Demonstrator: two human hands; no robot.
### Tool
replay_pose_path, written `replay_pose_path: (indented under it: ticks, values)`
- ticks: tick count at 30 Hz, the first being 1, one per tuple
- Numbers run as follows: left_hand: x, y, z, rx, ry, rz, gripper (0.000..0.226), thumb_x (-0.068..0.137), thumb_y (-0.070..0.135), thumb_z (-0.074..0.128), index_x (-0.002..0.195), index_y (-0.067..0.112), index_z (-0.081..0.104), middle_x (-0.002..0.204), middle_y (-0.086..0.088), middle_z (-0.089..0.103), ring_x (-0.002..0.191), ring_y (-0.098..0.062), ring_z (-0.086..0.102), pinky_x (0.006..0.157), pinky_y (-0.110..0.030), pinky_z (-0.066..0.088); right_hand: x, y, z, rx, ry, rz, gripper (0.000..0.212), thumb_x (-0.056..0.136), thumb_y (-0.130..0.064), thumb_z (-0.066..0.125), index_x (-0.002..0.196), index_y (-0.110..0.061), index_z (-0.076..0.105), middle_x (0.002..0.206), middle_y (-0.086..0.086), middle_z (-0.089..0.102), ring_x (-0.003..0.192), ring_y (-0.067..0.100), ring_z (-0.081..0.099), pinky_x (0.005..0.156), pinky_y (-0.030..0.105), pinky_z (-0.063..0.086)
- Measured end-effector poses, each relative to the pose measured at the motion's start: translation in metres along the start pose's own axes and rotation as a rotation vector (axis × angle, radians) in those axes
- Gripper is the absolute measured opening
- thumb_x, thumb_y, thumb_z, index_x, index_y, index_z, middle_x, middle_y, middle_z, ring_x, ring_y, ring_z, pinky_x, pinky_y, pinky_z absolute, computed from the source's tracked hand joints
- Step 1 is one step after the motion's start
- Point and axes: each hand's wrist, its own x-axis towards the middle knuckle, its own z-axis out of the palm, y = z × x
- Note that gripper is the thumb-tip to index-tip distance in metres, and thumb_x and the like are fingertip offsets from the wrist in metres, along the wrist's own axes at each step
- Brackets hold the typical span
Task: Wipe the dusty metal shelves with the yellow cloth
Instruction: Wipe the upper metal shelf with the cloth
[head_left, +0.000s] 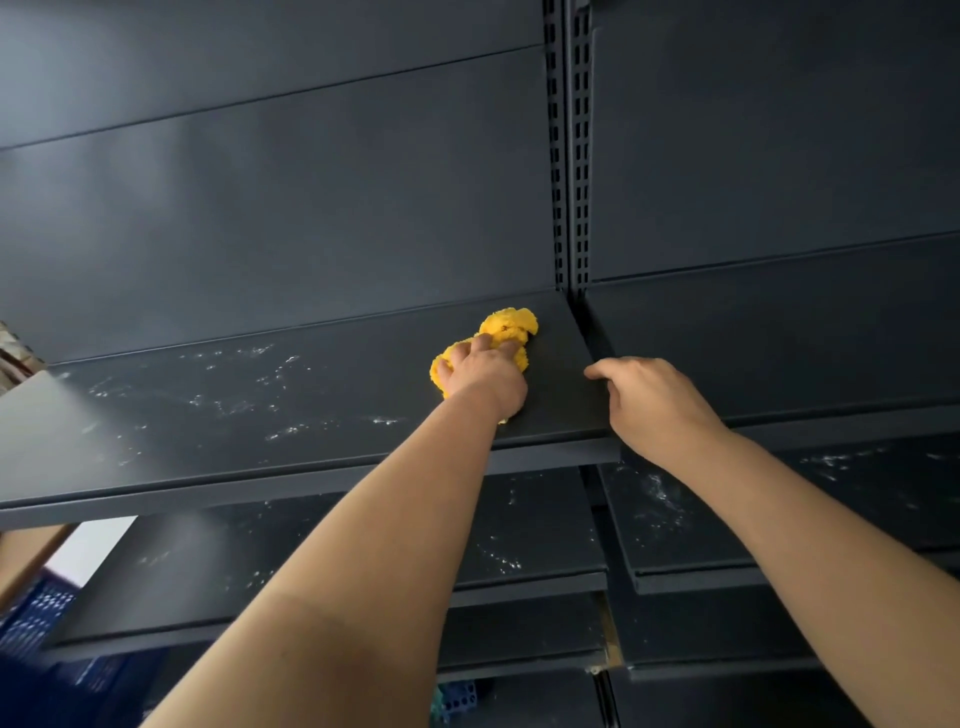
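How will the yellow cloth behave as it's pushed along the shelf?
The yellow cloth is bunched under the left hand, so it is probably floppy and light. Its nubby pile likely grips dust rather than sliding freely on the shelf.

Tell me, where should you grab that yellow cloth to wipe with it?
From above, over its bunched middle. The yellow cloth lies crumpled flat on the shelf, so the left hand presses down with fingers spread over the folds.
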Motion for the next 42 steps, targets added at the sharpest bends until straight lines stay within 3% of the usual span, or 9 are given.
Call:
replay_pose_path:
  ticks: [11,20,29,35,42]
  values:
    - [-0.037,-0.02,0.011,0.038,0.141,0.204,0.048,0.097,0.034,0.038,0.142,0.046,0.029,0.151,0.005,0.028,0.135,-0.029,0.025,0.106,-0.045,0.025,-0.004,-0.022,0.014,-0.008,-0.006,-0.042,0.043,0.093,-0.009,0.043,0.129,-0.029,0.055,0.129,0.0,0.059,0.113,0.025,0.056,0.079,0.036,0.049]
    - [-0.041,-0.115,-0.002,0.007,0.15,0.058,0.051,0.096,0.027,0.039,0.143,0.046,0.03,0.151,0.006,0.027,0.135,-0.027,0.025,0.108,-0.041,0.025,0.002,-0.087,0.04,-0.03,-0.041,-0.093,0.043,0.095,-0.01,0.041,0.13,-0.03,0.053,0.131,-0.004,0.057,0.117,0.021,0.053,0.084,0.037,0.05]
    - [-0.044,-0.221,-0.017,0.016,0.159,-0.026,0.048,0.098,0.031,0.036,0.143,0.044,0.03,0.151,0.004,0.029,0.132,-0.028,0.029,0.106,-0.039,0.027,0.001,-0.131,0.064,-0.054,0.038,-0.055,0.047,0.092,-0.004,0.043,0.131,-0.028,0.053,0.126,-0.001,0.061,0.109,0.022,0.058,0.071,0.031,0.043]
    - [-0.037,-0.208,-0.013,0.032,0.184,-0.078,0.05,0.093,0.022,0.039,0.139,0.042,0.037,0.148,0.002,0.033,0.131,-0.03,0.029,0.106,-0.042,0.024,-0.02,-0.101,0.047,-0.157,0.121,0.049,0.046,0.09,-0.004,0.046,0.127,-0.027,0.057,0.12,0.002,0.065,0.104,0.025,0.06,0.074,0.032,0.042]
    - [-0.029,-0.152,-0.012,0.044,0.108,-0.056,0.058,0.091,0.021,0.042,0.141,0.046,0.029,0.149,0.004,0.028,0.134,-0.028,0.024,0.108,-0.041,0.022,-0.033,-0.053,0.025,-0.129,0.123,0.143,0.046,0.091,-0.003,0.045,0.129,-0.026,0.056,0.13,0.001,0.059,0.107,0.026,0.06,0.075,0.032,0.047]
